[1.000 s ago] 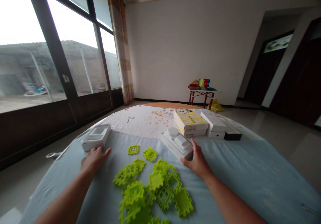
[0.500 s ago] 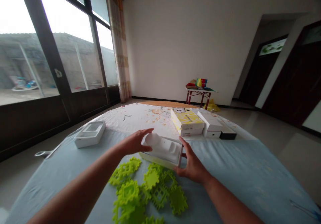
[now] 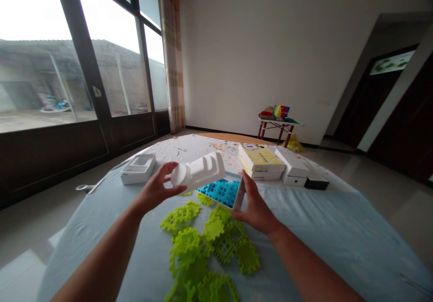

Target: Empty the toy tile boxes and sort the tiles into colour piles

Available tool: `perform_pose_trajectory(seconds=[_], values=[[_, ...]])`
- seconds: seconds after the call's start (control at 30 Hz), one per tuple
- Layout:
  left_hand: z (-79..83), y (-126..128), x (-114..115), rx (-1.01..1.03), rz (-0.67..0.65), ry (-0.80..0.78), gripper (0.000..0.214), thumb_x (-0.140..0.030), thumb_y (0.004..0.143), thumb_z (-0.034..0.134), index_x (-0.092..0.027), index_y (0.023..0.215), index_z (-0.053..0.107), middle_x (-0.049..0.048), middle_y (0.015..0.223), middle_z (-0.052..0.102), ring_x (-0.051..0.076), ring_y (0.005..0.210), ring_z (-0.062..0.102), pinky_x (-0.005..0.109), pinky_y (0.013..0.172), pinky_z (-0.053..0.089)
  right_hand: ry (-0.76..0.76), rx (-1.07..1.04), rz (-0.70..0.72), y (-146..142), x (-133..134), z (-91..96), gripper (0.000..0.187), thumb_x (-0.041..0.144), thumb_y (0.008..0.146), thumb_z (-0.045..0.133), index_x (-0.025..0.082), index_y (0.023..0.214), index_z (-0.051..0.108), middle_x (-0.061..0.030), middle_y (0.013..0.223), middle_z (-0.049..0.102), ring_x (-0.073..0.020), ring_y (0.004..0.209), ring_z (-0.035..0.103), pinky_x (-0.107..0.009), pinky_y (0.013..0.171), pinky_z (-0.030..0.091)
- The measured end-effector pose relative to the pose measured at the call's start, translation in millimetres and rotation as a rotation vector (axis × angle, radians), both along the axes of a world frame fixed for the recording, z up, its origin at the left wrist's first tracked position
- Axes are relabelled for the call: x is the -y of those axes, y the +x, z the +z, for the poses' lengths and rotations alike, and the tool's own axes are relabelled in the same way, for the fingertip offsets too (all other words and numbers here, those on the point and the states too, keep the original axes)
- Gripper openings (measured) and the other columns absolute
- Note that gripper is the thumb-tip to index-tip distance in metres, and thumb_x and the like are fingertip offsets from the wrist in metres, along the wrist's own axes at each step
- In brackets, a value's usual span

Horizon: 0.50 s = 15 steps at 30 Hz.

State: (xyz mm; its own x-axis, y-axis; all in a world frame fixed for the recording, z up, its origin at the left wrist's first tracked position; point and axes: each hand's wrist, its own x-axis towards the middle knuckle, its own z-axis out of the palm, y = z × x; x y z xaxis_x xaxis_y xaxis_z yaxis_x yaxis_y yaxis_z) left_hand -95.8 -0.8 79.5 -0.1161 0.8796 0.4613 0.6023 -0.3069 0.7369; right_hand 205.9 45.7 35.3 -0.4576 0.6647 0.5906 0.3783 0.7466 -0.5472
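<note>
My left hand (image 3: 156, 188) grips a white moulded insert tray (image 3: 199, 171) and holds it lifted and tilted above a white box (image 3: 238, 194). Blue interlocking pieces (image 3: 221, 190) show inside that box. My right hand (image 3: 253, 205) clasps the box's right end, fingers wrapped on its side. In front of both hands lies a heap of lime-green interlocking puzzle tiles (image 3: 206, 248) on the light blue cloth (image 3: 321, 234).
An open white box (image 3: 138, 168) sits at the left, with scissors (image 3: 86, 187) beyond it near the table's edge. A yellow box (image 3: 260, 160), a white box (image 3: 292, 169) and a black box (image 3: 316, 183) stand at the back right. A small red-legged table (image 3: 277, 124) stands by the far wall.
My left hand left the table near the open box, reached across to the white insert tray and lifted it out, uncovering blue pieces. My right hand stayed on the box's end.
</note>
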Motion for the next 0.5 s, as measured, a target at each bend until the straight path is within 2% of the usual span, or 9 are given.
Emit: perform_pose_trajectory(seconds=[0.13, 0.27, 0.37, 0.5], values=[[-17.1, -22, 3, 0.388, 0.248, 0.045, 0.063, -0.04, 0.054, 0.072, -0.021, 0.109, 0.046, 0.0101, 0.115, 0.051, 0.026, 0.11, 0.047, 0.039, 0.085, 0.043, 0.199, 0.141, 0.066, -31, 1, 12.6, 0.103, 0.012, 0.056, 0.068, 0.021, 0.14, 0.009, -0.0115, 0.139, 0.022, -0.0268, 0.131, 0.018, -0.044, 0.108, 0.023], [-37.2, -46, 6, 0.673, 0.435, 0.074, 0.063, -0.047, 0.056, 0.068, -0.017, 0.107, 0.046, 0.0078, 0.098, 0.056, 0.02, 0.087, 0.055, 0.034, 0.073, 0.045, 0.407, 0.298, 0.227, -58, 9, 23.7, 0.099, 0.009, 0.057, 0.064, 0.018, 0.14, 0.01, -0.0112, 0.137, 0.029, -0.027, 0.131, 0.017, -0.043, 0.109, 0.023], [-54.1, -60, 8, 0.74, 0.549, 0.066, 0.063, -0.051, 0.058, 0.065, -0.017, 0.105, 0.043, 0.0067, 0.096, 0.054, 0.019, 0.085, 0.055, 0.035, 0.072, 0.044, 0.5, 0.36, 0.286, -63, 16, 27.0, 0.094, 0.008, 0.061, 0.061, 0.016, 0.14, 0.01, -0.0115, 0.136, 0.032, -0.0266, 0.131, 0.017, -0.043, 0.109, 0.024], [-74.5, -71, 3, 0.758, 0.572, 0.064, 0.062, -0.052, 0.058, 0.064, -0.018, 0.106, 0.042, 0.0062, 0.099, 0.052, 0.019, 0.088, 0.054, 0.035, 0.075, 0.044, 0.578, 0.381, 0.296, -53, 19, 26.1, 0.088, 0.006, 0.065, 0.056, 0.014, 0.14, 0.01, -0.0123, 0.137, 0.032, -0.0263, 0.132, 0.016, -0.045, 0.109, 0.026]])
